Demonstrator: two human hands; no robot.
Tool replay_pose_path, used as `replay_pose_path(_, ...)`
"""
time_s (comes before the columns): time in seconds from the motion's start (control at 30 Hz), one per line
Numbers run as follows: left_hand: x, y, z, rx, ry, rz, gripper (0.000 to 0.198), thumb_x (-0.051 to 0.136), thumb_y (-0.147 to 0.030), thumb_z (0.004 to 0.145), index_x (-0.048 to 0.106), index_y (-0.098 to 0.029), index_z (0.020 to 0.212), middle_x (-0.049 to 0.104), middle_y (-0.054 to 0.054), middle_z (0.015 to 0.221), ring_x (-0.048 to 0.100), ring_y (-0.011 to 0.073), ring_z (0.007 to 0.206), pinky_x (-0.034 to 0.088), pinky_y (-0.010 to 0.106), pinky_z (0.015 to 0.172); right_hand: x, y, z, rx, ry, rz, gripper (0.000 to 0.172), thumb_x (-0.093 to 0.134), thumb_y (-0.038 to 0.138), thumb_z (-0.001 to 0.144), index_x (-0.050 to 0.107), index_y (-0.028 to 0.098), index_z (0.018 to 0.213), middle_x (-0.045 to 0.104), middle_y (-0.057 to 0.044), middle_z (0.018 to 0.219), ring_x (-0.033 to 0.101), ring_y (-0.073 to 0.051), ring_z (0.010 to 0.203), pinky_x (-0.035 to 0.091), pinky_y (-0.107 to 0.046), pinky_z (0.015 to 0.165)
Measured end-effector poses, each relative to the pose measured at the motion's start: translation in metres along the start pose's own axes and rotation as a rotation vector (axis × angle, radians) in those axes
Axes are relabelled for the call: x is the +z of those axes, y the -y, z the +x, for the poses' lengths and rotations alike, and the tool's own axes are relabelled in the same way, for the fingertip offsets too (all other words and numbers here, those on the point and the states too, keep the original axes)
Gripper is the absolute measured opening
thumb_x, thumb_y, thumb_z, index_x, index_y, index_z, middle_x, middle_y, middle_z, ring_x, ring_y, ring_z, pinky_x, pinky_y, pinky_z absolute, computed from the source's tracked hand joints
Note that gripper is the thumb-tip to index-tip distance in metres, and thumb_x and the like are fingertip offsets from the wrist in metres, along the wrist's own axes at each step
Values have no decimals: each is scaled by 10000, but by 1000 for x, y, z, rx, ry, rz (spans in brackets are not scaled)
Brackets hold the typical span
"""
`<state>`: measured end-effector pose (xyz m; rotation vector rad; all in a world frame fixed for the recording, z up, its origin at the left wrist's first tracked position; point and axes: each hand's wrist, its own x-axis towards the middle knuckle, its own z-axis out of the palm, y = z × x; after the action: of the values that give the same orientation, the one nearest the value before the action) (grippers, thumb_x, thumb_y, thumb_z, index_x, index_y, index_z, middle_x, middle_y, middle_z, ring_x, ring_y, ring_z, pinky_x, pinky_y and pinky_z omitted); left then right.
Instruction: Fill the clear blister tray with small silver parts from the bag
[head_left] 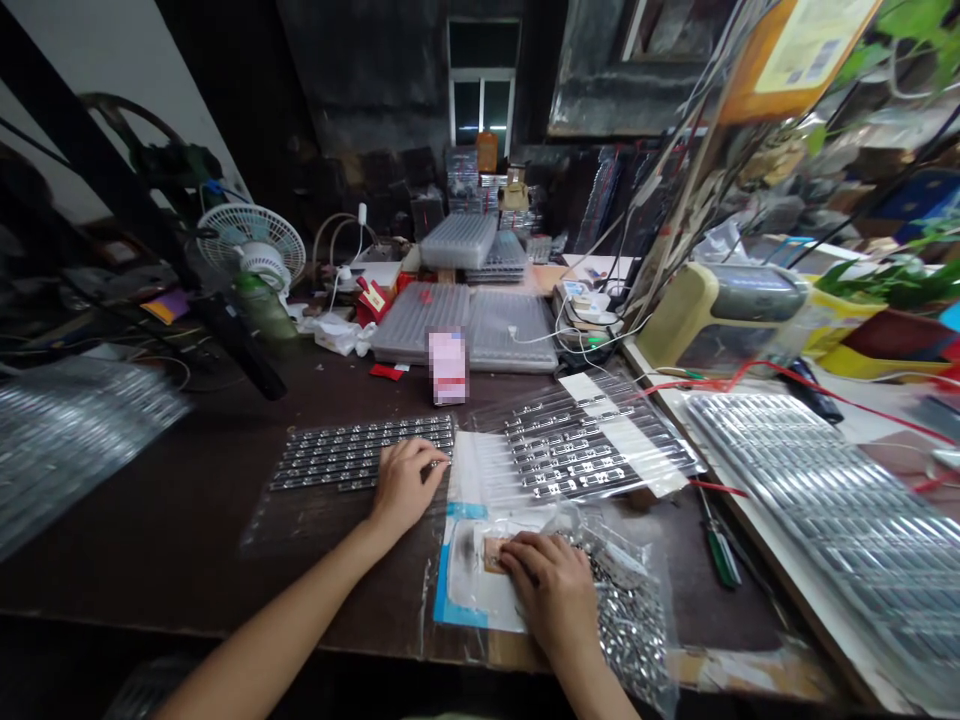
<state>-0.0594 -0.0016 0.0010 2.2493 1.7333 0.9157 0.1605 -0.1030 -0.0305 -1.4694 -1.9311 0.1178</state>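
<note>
My left hand rests over the right end of a block of dark strips dotted with shiny metal pieces. Its thumb and forefinger are pinched together at the strips' edge; whatever is between them is too small to name. My right hand lies lower on the table, fingers bent and drawn together beside a small brown square on a white and blue sheet. What those fingertips hold, if anything, is hidden. Close by its right side is a clear plastic bag full of small shiny metal parts.
Right of centre, a clear ribbed tray carries more dark strips, crossed by a white band. Clear trays are stacked at left and right. A green-handled screwdriver and red cord lie rightward. A fan stands behind.
</note>
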Motion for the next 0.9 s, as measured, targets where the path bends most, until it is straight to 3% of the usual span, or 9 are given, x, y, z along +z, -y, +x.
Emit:
replay_pose_path(0.1,26,-28,44,16,120,-147,150,568,-209,835,715,-237,853,702,21,909,609,188,874,401,326,850,1,1,1,14,7,12,152,550,310,882,699,318,853,679,27,842,561,-151,760,326,-307,679)
replay_pose_path(0.23,60,-54,94,3,142,-189,105,625,-246,801,729,-230,809,722,24,861,630,184,805,428,298,786,0,2,1,-6,10,-38,133,567,306,868,697,331,862,666,26,844,559,-149,754,345,-304,677)
replay_pose_path(0.4,71,-57,109,-68,147,-258,73,655,-225,765,710,-211,720,713,37,746,640,203,768,438,313,768,-16,-16,-11,-156,-2,-253,318,462,185,887,610,284,1151,664,1,1076,564,-185,942,392,-321,755)
replay_pose_path(0.57,50,-42,83,-135,188,-440,141,571,-252,825,667,-171,889,692,52,824,652,163,743,483,265,696,-41,-46,-30,-353,27,-414,457,346,80,865,558,286,1213,616,21,1202,526,-199,1083,382,-339,850)
replay_pose_path(0.7,28,-32,32,-205,349,-633,299,455,-336,882,632,-160,1046,649,26,728,628,117,563,482,215,532,-45,-57,-35,-328,67,-367,366,374,123,894,583,268,1157,652,-2,1075,569,-161,975,413,-288,836)
replay_pose_path(0.8,17,-28,-8,-331,466,-829,345,524,-408,835,651,-151,1029,634,28,742,598,109,561,462,205,513,-43,-59,-33,-294,60,-313,309,362,151,922,619,249,1062,656,-18,997,580,-149,897,426,-269,815)
replay_pose_path(0.9,14,-29,-34,-342,451,-810,316,627,-370,765,680,-142,977,636,21,730,557,103,543,428,205,511,-42,-55,-29,-255,35,-292,287,360,193,939,636,251,996,660,-20,943,585,-155,851,431,-283,783)
